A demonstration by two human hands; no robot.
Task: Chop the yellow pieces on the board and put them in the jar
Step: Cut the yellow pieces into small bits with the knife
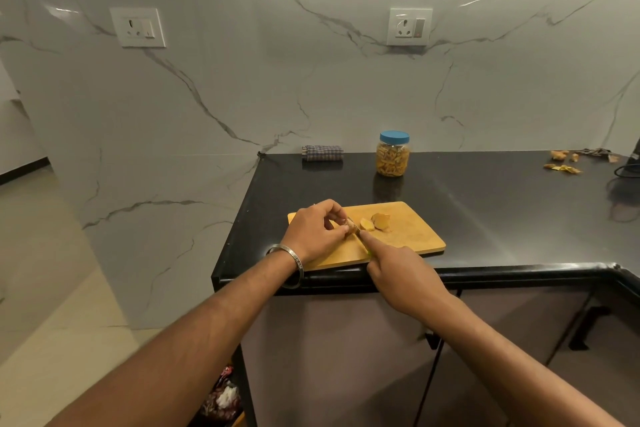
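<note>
— Left hand [313,232]: fingertips curling round a yellow piece [350,227] near the left end of the board [412,236], pinching it down against the wood.

— And the right hand [403,269]?

— Wrapping round a knife handle [370,252], forefinger stretching along the top. Only a sliver of greenish handle and a short bit of blade [356,227] showing, meeting the pinched piece right beside the left fingertips.

— So, mid-chop, probably?

— Looking that way. Cutting the held piece, with two more chunks [375,222] waiting just to the right on the board, apart from both hands.

— Doing it well, then?

— Keeping the left fingertips tucked back and knuckles forward, since blade and fingers are sitting very close. Pressing straight down, not sawing sideways; small hard bits likely skidding or rolling otherwise. Shifting the grip back along the piece after each cut.

— Board staying put?

— Lying near the front edge of the black counter [502,211], corner close to the lip. Worth pressing gently, not shoving it forward or off.

— And the jar [393,154]?

— Standing well behind the board, toward the wall, blue lid [394,137] on, already holding yellow strips. Needing the lid off before anything goes in.

— Anything else around?

— Folded checked cloth [322,153] left of the jar, peel scraps [564,163] far right on the counter, two sockets [138,27] up on the marble wall [277,80].
</note>
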